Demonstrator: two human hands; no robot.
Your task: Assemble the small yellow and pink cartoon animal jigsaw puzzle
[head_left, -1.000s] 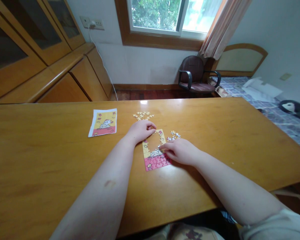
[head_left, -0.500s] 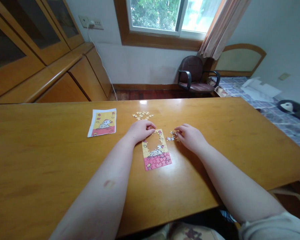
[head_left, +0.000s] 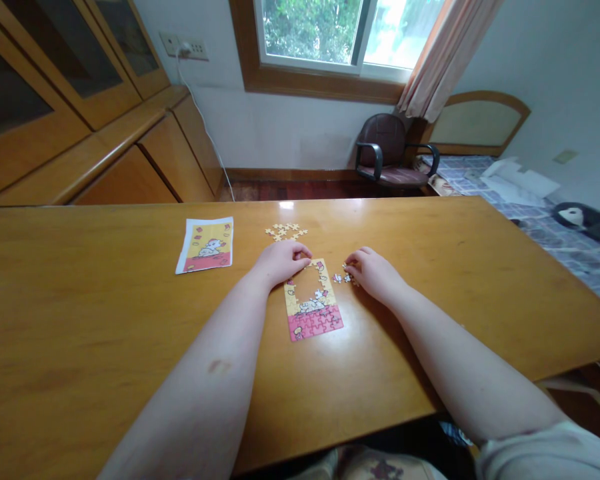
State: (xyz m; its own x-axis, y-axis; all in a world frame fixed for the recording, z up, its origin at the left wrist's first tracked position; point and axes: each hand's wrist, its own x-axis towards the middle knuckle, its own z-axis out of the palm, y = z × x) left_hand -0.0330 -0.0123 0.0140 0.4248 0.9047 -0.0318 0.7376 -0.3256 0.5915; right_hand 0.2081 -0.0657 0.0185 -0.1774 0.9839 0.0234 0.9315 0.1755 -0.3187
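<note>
A partly assembled jigsaw puzzle (head_left: 314,323) lies on the table, with a pink lower part, a yellow border and a gap in its upper middle. My left hand (head_left: 283,260) rests on its upper left corner, fingers curled and thumb at the top edge. To the right of the puzzle is a small cluster of loose white-and-coloured pieces (head_left: 338,278). My right hand (head_left: 375,272) is over this cluster, thumb and fingertips pinched on a small puzzle piece (head_left: 345,265), mostly covered by the fingers. Beyond my left hand lie several loose yellow pieces (head_left: 286,231).
A printed reference picture (head_left: 209,247) of a white duck-like figure lies left of the puzzle on the wooden table (head_left: 105,320). Behind the table stand an armchair (head_left: 387,150) and, at right, a bed (head_left: 525,217). Wooden cabinets (head_left: 130,167) line the left.
My right hand has shifted slightly left over the loose pieces, and its fingertips have drawn closer together. My left hand keeps its place on the puzzle.
</note>
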